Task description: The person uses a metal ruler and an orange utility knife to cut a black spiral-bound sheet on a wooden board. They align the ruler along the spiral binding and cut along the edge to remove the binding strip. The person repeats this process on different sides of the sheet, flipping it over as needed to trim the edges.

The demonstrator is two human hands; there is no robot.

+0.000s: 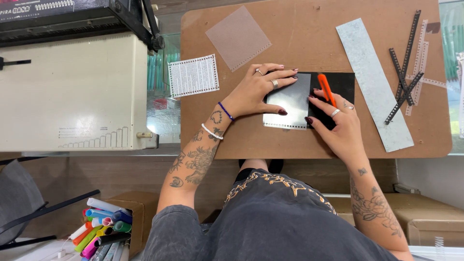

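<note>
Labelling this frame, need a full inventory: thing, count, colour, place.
brown board: 1, desk centre
black sheet: 1, under hands
clear punched sheet: 1, over black sheet
orange cutter: 1, in right hand
grey metal ruler: 1, board right
black strips: several, far right
frosted sheet: 1, board top
printed card: 1, white, board's left edge
binding machine: 1, cream, left
markers: many, mixed, bottom left
left hand: pressing clear sheet
right hand: holding cutter

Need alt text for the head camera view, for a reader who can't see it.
Seen from above, a person's left hand presses a translucent perforated sheet onto a black sheet on a brown board, while the right hand holds an orange cutter. A metal ruler and black strips lie to the right.
</note>
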